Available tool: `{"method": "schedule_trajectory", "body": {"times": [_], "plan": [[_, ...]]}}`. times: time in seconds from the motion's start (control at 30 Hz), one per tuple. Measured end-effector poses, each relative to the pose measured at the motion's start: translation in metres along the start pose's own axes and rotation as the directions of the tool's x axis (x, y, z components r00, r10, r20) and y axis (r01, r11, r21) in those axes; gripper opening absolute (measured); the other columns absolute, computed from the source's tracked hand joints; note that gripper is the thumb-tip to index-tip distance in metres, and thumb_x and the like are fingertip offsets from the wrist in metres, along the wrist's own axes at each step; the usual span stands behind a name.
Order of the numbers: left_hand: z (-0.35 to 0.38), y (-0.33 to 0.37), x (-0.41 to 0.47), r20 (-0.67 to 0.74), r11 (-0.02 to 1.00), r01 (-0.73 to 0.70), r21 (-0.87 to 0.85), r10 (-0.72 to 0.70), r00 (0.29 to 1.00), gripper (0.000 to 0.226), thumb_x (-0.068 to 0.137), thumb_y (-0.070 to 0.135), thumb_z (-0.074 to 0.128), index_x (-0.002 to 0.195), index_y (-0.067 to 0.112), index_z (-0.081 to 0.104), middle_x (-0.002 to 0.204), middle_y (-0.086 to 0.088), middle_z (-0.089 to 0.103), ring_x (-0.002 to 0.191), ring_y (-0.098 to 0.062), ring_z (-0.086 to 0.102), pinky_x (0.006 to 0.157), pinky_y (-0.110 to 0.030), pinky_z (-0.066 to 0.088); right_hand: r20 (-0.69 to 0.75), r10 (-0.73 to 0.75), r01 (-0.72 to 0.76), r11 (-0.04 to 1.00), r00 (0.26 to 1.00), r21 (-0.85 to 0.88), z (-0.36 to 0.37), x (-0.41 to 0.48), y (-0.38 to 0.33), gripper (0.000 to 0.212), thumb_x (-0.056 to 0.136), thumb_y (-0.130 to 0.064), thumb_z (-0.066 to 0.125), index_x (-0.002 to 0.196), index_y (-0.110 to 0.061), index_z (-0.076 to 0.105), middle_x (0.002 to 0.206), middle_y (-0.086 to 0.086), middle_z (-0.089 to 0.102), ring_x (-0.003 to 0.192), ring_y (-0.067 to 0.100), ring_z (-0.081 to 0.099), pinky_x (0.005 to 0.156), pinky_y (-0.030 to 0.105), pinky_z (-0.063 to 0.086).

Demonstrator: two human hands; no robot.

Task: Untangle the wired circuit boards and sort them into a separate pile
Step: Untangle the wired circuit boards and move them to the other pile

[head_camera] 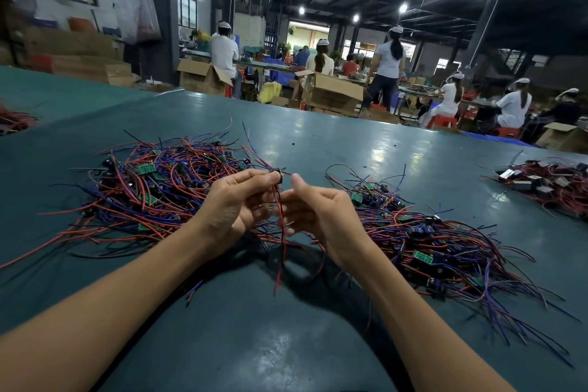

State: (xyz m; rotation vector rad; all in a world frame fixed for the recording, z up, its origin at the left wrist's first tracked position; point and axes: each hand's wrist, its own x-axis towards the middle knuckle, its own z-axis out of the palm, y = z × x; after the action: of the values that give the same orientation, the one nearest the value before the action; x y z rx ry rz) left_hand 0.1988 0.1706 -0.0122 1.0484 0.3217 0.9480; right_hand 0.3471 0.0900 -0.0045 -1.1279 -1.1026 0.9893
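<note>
A tangled pile of small green circuit boards with red, blue and black wires [149,188] lies left of centre on the teal table. A second pile of wired boards [426,242] spreads out at the right. My left hand [235,200] pinches one small dark board [276,176] between thumb and fingertips above the gap between the piles. Its red and black wires [281,239] hang down from it. My right hand [315,210] has its fingers curled round those hanging wires just below the board, thumb raised.
The teal table [318,143] stretches far ahead. A further heap of wired parts with metal pieces [553,184] lies at the far right, and red wires [12,121] at the far left edge. Several seated and standing people work among cardboard boxes beyond the table.
</note>
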Motion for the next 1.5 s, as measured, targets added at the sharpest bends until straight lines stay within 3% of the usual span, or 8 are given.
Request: {"method": "schedule_trajectory", "body": {"times": [0.2, 0.3, 0.43, 0.83, 0.97, 1.1, 1.27, 1.5], "plan": [[0.001, -0.002, -0.001, 0.001, 0.996, 0.006, 0.092, -0.006, 1.0, 0.021, 0.072, 0.022, 0.079, 0.081, 0.006, 0.068, 0.063, -0.005, 0.06, 0.051, -0.012, 0.056, 0.051, -0.026, 0.055, 0.13, -0.023, 0.032, 0.997, 0.991, -0.065, 0.011, -0.008, 0.004, 0.03, 0.099, -0.025, 0.061, 0.103, 0.0, 0.077, 0.1, 0.026, 0.074, 0.083, 0.034, 0.065, 0.071, 0.036, 0.05], [0.001, -0.001, -0.002, 0.003, 0.989, 0.006, 0.149, -0.007, 1.0, 0.018, 0.077, 0.024, 0.078, 0.07, 0.01, 0.069, 0.06, -0.006, 0.054, 0.047, -0.015, 0.049, 0.04, -0.023, 0.044, 0.121, -0.025, 0.036, 0.995, 0.992, -0.088, 0.011, -0.008, 0.004, 0.024, 0.097, -0.023, 0.064, 0.095, -0.005, 0.08, 0.087, 0.019, 0.076, 0.073, 0.029, 0.065, 0.067, 0.036, 0.047], [-0.006, 0.006, 0.006, -0.143, 0.992, -0.044, 0.115, 0.06, 0.988, 0.02, 0.089, 0.017, 0.072, 0.072, 0.011, 0.064, 0.063, 0.001, 0.043, 0.051, -0.01, 0.034, 0.044, -0.021, 0.024, 0.172, 0.009, 0.01, 0.994, 0.985, -0.109, 0.011, -0.011, 0.003, 0.028, 0.094, -0.026, 0.069, 0.089, 0.001, 0.077, 0.079, 0.018, 0.074, 0.064, 0.025, 0.069, 0.065, 0.035, 0.054], [-0.022, 0.007, 0.012, -0.234, 0.995, -0.044, 0.091, 0.064, 0.97, 0.012, 0.084, 0.018, 0.079, 0.08, 0.011, 0.07, 0.073, -0.003, 0.059, 0.059, -0.01, 0.054, 0.051, -0.023, 0.048, 0.358, 0.026, 0.047, 0.98, 0.933, -0.195, 0.012, -0.022, -0.006, 0.024, 0.089, -0.014, 0.075, 0.071, 0.002, 0.074, 0.061, 0.018, 0.068, 0.043, 0.022, 0.06, 0.05, 0.026, 0.052], [-0.023, 0.01, 0.011, -0.157, 0.998, 0.055, -0.011, -0.056, 0.986, 0.018, 0.086, 0.015, 0.071, 0.1, 0.003, 0.07, 0.091, -0.011, 0.074, 0.074, -0.017, 0.072, 0.06, -0.027, 0.058, 0.252, -0.04, 0.126, 0.935, 0.967, -0.333, 0.012, -0.022, -0.002, 0.044, 0.088, -0.031, 0.077, 0.054, -0.005, 0.066, 0.044, 0.009, 0.056, 0.034, 0.013, 0.044, 0.044, 0.02, 0.037], [-0.022, 0.018, 0.008, -0.005, 0.962, 0.157, -0.222, -0.162, 0.987, 0.037, 0.079, 0.016, 0.067, 0.112, -0.001, 0.073, 0.091, -0.006, 0.07, 0.065, -0.007, 0.058, 0.055, -0.02, 0.049, 0.049, -0.188, 0.195, 0.939, 0.981, -0.284, 0.007, -0.017, -0.004, 0.058, 0.09, -0.04, 0.074, 0.053, 0.002, 0.059, 0.04, 0.007, 0.048, 0.03, 0.013, 0.038, 0.037, 0.017, 0.031], [-0.022, 0.021, 0.005, 0.124, 0.956, 0.179, -0.233, -0.154, 0.98, 0.032, 0.089, 0.024, 0.069, 0.113, 0.004, 0.075, 0.09, 0.001, 0.064, 0.065, -0.003, 0.044, 0.054, -0.014, 0.04, -0.053, -0.214, 0.191, 0.94, 0.975, -0.282, 0.005, -0.012, -0.001, 0.054, 0.093, -0.035, 0.071, 0.058, 0.006, 0.061, 0.043, 0.008, 0.051, 0.035, 0.016, 0.041, 0.038, 0.019, 0.033], [-0.018, 0.022, 0.004, 0.233, 0.873, 0.321, -0.368, -0.248, 0.941, 0.038, 0.097, 0.027, 0.055, 0.109, -0.004, 0.074, 0.086, -0.003, 0.062, 0.057, -0.003, 0.043, 0.046, -0.015, 0.036, -0.06, -0.241, 0.208, 0.919, 0.969, -0.334, 0.004, -0.009, 0.003, 0.046, 0.094, -0.032, 0.07, 0.055, -0.009, 0.066, 0.047, 0.01, 0.056, 0.04, 0.022, 0.046, 0.038, 0.022, 0.036]]}}
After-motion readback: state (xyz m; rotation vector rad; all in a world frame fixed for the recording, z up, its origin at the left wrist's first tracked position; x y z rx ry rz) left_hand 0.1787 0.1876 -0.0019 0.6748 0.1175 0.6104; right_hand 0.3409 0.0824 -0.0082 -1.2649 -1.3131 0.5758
